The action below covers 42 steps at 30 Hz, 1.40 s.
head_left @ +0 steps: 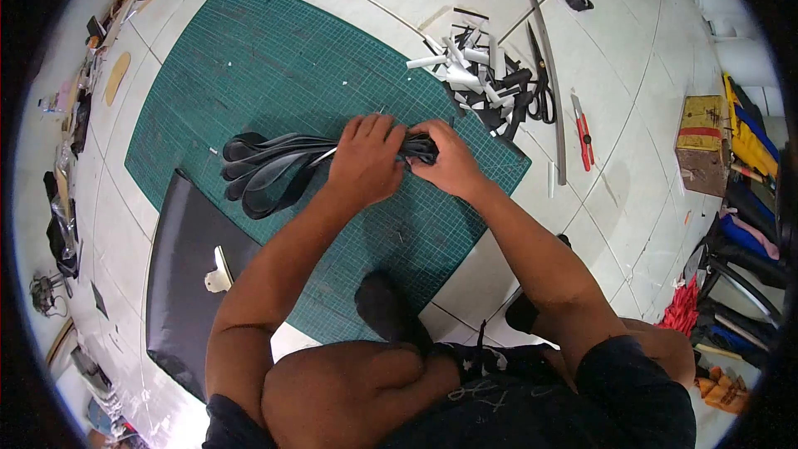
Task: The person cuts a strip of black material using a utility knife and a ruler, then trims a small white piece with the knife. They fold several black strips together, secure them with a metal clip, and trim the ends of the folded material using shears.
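A looped bundle of black strips (274, 168) lies over the green cutting mat (274, 58), its wide loops fanning out to the left. My left hand (366, 160) is closed over the bundle near its middle. At the bundle's right end, my right hand (445, 160) grips the gathered strips between thumb and fingers. The two hands are close together, and parts of the strips are hidden beneath them. A thin pale edge shows among the strips beside my left hand.
Black and white scraps (478, 75) are heaped at the mat's upper right. Black scissors (540, 83), a long grey strip (549, 75) and a red cutter knife (582, 133) lie beyond. A dark sheet (187, 274) with a metal clip (219, 273) is at lower left.
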Tool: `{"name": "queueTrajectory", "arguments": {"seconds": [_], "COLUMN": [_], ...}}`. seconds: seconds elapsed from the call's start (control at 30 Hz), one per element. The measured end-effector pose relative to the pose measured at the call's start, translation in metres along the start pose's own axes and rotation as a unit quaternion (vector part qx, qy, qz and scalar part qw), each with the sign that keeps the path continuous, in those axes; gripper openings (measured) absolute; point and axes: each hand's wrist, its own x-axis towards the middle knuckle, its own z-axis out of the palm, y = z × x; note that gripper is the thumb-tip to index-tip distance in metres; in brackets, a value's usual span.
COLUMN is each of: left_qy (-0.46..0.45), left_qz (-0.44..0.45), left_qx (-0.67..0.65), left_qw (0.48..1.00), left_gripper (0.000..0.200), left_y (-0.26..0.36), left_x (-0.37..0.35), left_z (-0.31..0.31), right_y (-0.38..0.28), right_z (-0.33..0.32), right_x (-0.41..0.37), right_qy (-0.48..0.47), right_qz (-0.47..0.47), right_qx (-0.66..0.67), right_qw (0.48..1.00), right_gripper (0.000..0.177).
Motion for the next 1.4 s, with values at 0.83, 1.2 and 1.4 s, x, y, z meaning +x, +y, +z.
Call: {"name": "queueTrajectory", "arguments": {"seconds": [0.83,1.2,1.4], "left_qy": [-0.147,-0.094,-0.127], "left_qz": [-0.039,-0.014,-0.016], "left_qx": [-0.025,-0.012,-0.018], "left_qw": [0.988,0.995,0.992], "left_gripper": [0.030,0.021,0.025], "left_y": [-0.004,-0.005,-0.007], "left_x": [-0.001,-0.002,-0.003], "left_z": [0.013,0.016,0.018], "right_y": [-0.007,-0.009,-0.009], "right_z": [0.027,0.029,0.027], "right_x": [-0.041,-0.038,-0.035], "right_qy": [0.174,0.168,0.186], "right_qz": [0.075,0.025,0.075], "right_qx": [0.080,0.049,0.093], "right_qw": [0.979,0.984,0.975], "right_gripper": [0.016,0.015,0.030]}}
